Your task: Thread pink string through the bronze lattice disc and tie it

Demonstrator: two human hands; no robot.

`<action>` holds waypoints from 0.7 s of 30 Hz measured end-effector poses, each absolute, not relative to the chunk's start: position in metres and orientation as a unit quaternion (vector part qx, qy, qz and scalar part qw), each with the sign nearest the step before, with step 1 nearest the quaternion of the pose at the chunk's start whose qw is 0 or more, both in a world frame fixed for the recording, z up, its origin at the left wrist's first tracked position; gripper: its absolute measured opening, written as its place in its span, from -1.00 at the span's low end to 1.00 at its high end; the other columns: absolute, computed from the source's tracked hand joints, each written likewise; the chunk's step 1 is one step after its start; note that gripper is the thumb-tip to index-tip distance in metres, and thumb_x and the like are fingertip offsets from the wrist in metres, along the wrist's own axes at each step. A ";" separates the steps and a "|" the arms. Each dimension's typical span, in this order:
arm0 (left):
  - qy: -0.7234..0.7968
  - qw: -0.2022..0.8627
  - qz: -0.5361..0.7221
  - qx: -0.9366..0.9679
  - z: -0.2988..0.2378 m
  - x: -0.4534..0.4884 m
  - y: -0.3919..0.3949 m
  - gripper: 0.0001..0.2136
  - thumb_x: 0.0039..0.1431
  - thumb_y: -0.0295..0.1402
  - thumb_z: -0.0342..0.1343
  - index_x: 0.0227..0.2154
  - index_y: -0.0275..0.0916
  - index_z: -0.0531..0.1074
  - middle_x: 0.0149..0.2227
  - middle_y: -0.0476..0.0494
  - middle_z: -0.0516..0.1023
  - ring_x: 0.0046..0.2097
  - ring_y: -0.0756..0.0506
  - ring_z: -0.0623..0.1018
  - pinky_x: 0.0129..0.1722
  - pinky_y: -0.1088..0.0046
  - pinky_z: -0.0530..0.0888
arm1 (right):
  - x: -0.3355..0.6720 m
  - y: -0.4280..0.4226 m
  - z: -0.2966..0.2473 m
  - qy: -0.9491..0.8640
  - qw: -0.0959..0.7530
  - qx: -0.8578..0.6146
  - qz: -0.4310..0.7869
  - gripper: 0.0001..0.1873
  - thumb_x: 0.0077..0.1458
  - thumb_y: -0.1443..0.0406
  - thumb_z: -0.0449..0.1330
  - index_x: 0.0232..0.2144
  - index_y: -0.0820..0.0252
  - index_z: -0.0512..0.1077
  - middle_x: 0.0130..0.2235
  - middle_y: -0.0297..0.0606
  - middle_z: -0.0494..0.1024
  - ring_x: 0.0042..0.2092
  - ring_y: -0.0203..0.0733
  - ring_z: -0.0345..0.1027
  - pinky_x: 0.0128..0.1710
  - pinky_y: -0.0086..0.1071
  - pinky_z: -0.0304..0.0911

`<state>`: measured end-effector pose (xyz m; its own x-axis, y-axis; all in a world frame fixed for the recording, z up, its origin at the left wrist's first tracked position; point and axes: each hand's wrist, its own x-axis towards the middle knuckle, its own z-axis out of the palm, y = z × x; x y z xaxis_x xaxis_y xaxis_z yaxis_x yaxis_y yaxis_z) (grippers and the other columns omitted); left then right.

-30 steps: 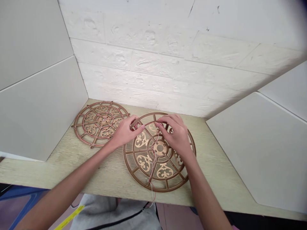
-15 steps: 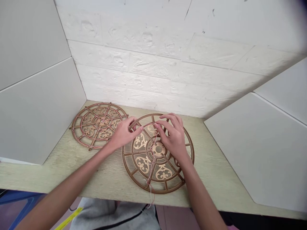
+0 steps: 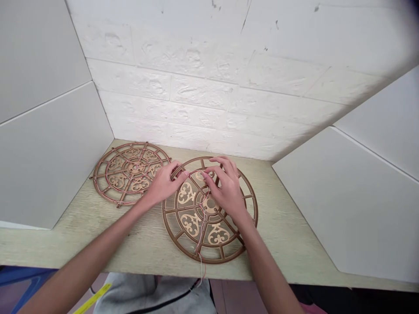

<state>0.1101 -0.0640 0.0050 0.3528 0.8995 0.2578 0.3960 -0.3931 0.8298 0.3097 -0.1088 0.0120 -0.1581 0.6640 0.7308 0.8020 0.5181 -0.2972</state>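
Observation:
A round bronze-brown openwork frame [image 3: 190, 224], with spokes and gold scroll ornaments, lies on the table in front of me. Thin pink-and-white wire [image 3: 203, 224] runs from its inner ring past the hub, and the loose ends hang over the table's front edge. At the upper left of the frame, my left hand [image 3: 163, 183] presses the wire to the inner ring with its thumb, fingers curled by the rim. My right hand [image 3: 226, 185] pinches the wire between thumb and index finger a little to the right. Its other fingers arch over the far rim.
A second round frame [image 3: 115, 181], with wire around its rings, lies to the left near the wall. White panels [image 3: 49, 165] stand at both sides, and a white brick-patterned wall [image 3: 196, 100] closes the back. A blue object [image 3: 31, 290] is below at left.
Both hands and the frames appear slightly further left as the view shifts. My right fingers have moved a little along the wire at the inner ring; the left thumb still presses there.

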 end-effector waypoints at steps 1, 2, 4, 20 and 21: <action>0.428 0.344 0.371 0.749 0.005 0.110 -0.064 -0.63 0.28 -0.01 -0.01 -0.28 -0.25 0.42 -0.40 -0.02 0.46 -0.38 0.01 0.38 -0.36 0.51 0.25 | 0.309 -0.109 0.012 -0.757 0.435 -0.482 -0.080 -0.92 0.28 0.29 0.14 -0.27 0.12 0.43 -0.02 -0.08 0.47 0.13 0.03 0.26 0.12 0.00 0.21; 0.423 0.348 0.372 0.749 0.004 0.110 -0.063 -0.61 0.31 0.00 -0.05 -0.28 -0.25 0.42 -0.38 -0.03 0.47 -0.36 0.00 0.39 -0.35 0.50 0.26 | 0.308 -0.110 0.012 -0.756 0.438 -0.480 -0.080 -0.93 0.28 0.30 0.13 -0.26 0.12 0.42 -0.02 -0.09 0.47 0.14 0.02 0.26 0.12 -0.01 0.21; 0.422 0.352 0.369 0.749 0.003 0.110 -0.062 -0.60 0.33 0.00 -0.10 -0.27 -0.25 0.42 -0.34 -0.04 0.48 -0.33 -0.01 0.41 -0.32 0.49 0.27 | 0.306 -0.111 0.013 -0.753 0.448 -0.474 -0.084 -0.94 0.29 0.32 0.12 -0.24 0.12 0.40 -0.02 -0.09 0.47 0.14 0.01 0.27 0.13 -0.02 0.21; 0.435 0.435 0.364 0.699 -0.009 0.103 -0.050 -0.66 0.32 -0.05 -0.01 -0.23 -0.27 0.38 -0.23 -0.06 0.50 -0.21 0.00 0.46 -0.24 0.56 0.34 | 0.321 -0.113 0.021 -0.766 0.451 -0.455 0.046 -0.93 0.26 0.31 0.18 -0.30 0.14 0.45 -0.32 -0.31 0.58 -0.30 -0.24 0.46 -0.25 -0.37 0.36; 0.435 0.482 0.368 0.666 -0.010 0.102 -0.049 -0.65 0.30 -0.02 0.02 -0.20 -0.26 0.37 -0.22 -0.06 0.50 -0.22 0.00 0.48 -0.27 0.57 0.36 | 0.325 -0.113 0.023 -0.769 0.440 -0.458 0.070 -0.91 0.26 0.30 0.18 -0.31 0.14 0.45 -0.34 -0.33 0.58 -0.32 -0.26 0.45 -0.28 -0.39 0.35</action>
